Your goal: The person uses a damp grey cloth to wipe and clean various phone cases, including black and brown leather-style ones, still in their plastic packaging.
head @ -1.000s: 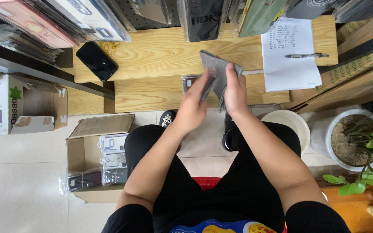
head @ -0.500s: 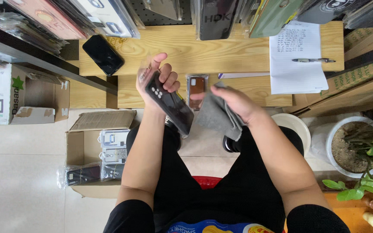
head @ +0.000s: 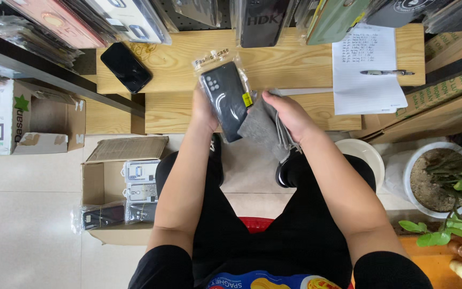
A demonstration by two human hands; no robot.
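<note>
My left hand (head: 203, 108) holds a black phone case in a clear plastic bag (head: 225, 96) upright in front of a low wooden bench (head: 177, 67). The bag's top reaches over the bench. My right hand (head: 287, 115) grips a grey cloth (head: 260, 128) that presses against the right side of the bagged case. Both forearms reach forward from my lap, over black clothes.
A black phone (head: 126, 67) lies on the bench's left part; a paper sheet (head: 367, 69) with a pen (head: 386, 72) lies at the right. An open cardboard box (head: 116, 195) with bagged cases stands on the floor to the left. A potted plant (head: 445, 182) stands at the right. Packaged cases hang above.
One second ago both hands held the cloth together. My left hand then lifted the bagged case, and now holds it upright while my right hand has brought the cloth against it.
</note>
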